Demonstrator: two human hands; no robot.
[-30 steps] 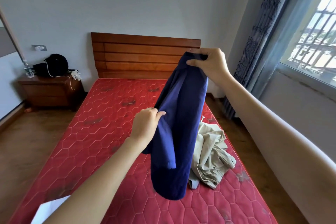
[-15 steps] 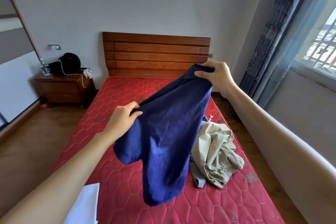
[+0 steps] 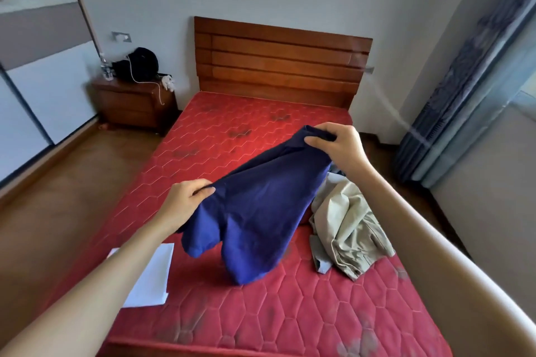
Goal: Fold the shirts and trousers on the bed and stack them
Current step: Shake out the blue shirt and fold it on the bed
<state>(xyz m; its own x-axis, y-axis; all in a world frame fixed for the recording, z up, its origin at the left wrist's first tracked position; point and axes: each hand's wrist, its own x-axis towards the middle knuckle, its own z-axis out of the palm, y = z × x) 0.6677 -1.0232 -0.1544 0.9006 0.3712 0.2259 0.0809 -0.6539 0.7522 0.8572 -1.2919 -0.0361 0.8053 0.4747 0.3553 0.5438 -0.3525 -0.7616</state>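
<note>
Lower now, the blue shirt point(image 3: 261, 206) is spreading wider over the red bed point(image 3: 290, 313), hem brushing the mattress. Beside it, beige trousers point(image 3: 348, 226) are lying crumpled. Left hand point(image 3: 185, 197) and right hand point(image 3: 339, 148) are both pinching its top edge.

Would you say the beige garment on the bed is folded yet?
Not folded: the beige garment lies crumpled in a heap on the red mattress.
</note>
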